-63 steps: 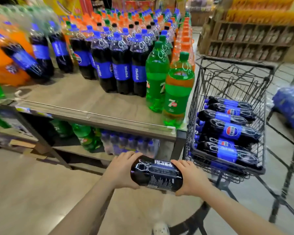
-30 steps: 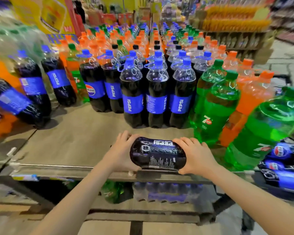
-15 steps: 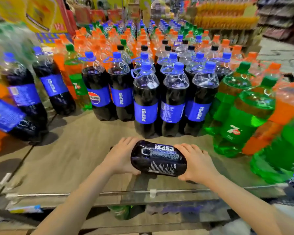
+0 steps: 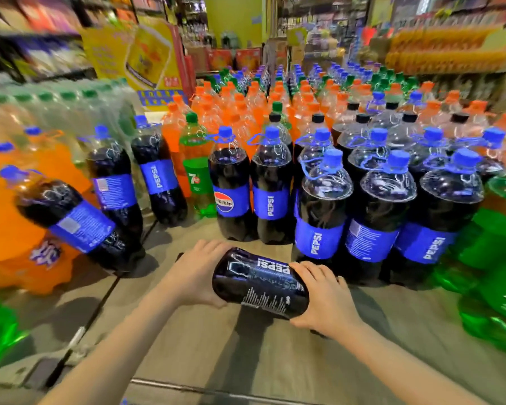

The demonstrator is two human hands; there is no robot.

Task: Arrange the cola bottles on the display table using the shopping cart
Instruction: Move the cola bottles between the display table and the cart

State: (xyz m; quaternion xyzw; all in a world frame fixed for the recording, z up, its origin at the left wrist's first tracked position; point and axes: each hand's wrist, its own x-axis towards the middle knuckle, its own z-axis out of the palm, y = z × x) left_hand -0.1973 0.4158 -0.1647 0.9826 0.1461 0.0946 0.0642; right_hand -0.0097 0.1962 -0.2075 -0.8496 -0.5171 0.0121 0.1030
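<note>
I hold a dark cola bottle with a blue Pepsi label between both hands, its length pointing away from me above the display table. My left hand grips its left side and my right hand grips its right side. Just beyond stands a front row of upright cola bottles with blue caps, and two more cola bottles a little further back. The shopping cart is out of view.
More cola bottles stand at the left, in front of orange soda packs. Green soda bottles crowd the right edge. Orange and green bottles fill the back. A bare strip of tabletop lies between me and the cola rows.
Both hands have carried the bottle from beside the cart, over the table's front edge, up to the front row of cola bottles. The cart has left the view.
</note>
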